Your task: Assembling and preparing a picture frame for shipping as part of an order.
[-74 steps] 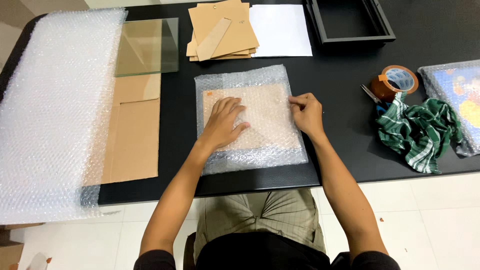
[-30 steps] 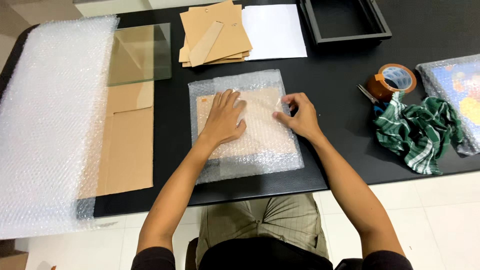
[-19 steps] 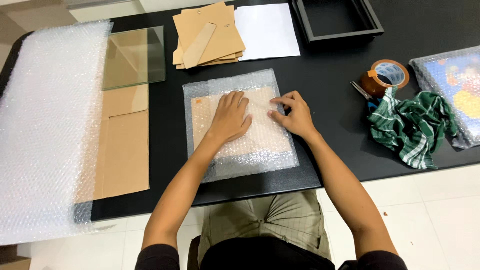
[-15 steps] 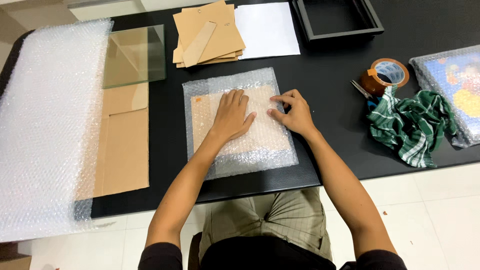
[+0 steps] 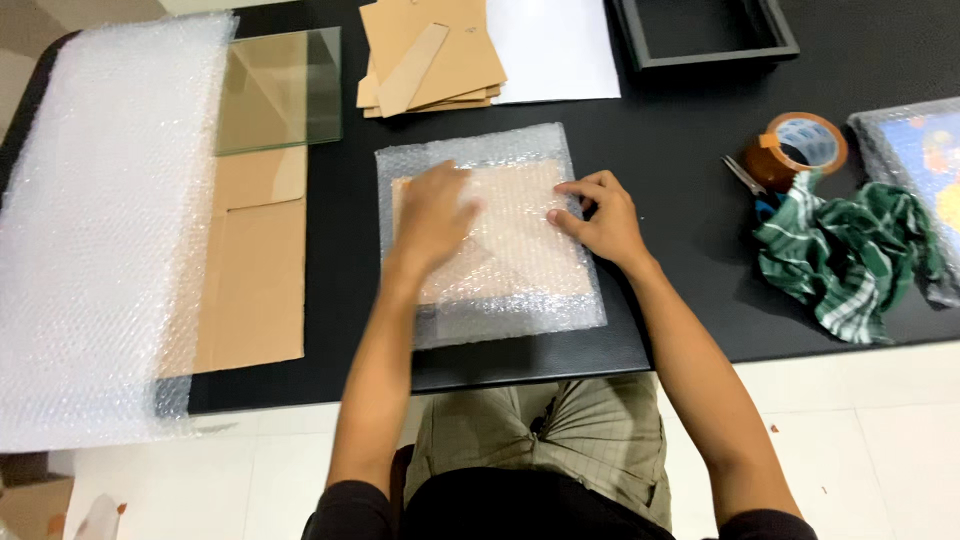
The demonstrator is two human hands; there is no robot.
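Observation:
A sheet of bubble wrap lies on the black table in front of me, with a tan cardboard panel showing through it. My left hand rests flat on the wrap's upper left part, blurred. My right hand presses its fingertips on the wrap near the right edge, fingers bent, holding nothing.
A wide bubble wrap roll sheet lies at the left, partly over a flat cardboard piece and next to a glass pane. At the back are cardboard pieces, white paper and a black frame. Brown tape, a green checked cloth and a wrapped picture lie at the right.
My left hand has slid left and up across the bubble wrap. My right hand moved slightly inward from the right edge. The view shifted a little.

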